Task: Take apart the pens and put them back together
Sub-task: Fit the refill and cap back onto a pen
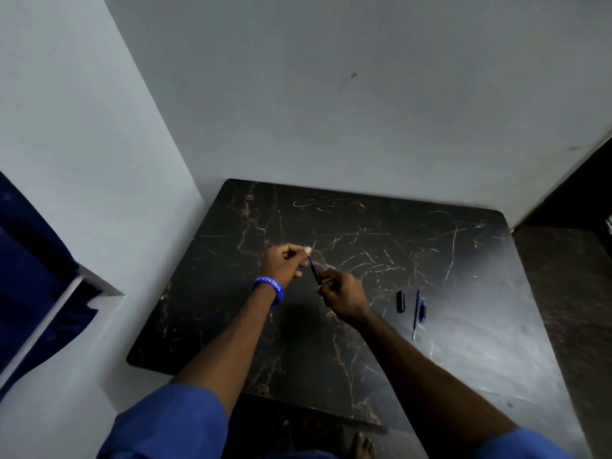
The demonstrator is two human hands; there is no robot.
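Over the middle of the dark marble table (364, 326) both hands hold one pen between them. My left hand (284, 265), with a blue wristband, pinches a thin blue refill (310, 260) at its upper end. My right hand (342, 294) grips the dark pen barrel (316, 274) from below; the refill runs into the barrel. To the right on the table lie a black cap (401, 301), a slim blue pen part (416, 314) and a short blue cap (422, 311), apart from my hands.
White walls close in the table at the back and left. A dark blue curtain (29, 276) hangs at the far left. The floor and a bare foot (364, 443) show below the table's near edge.
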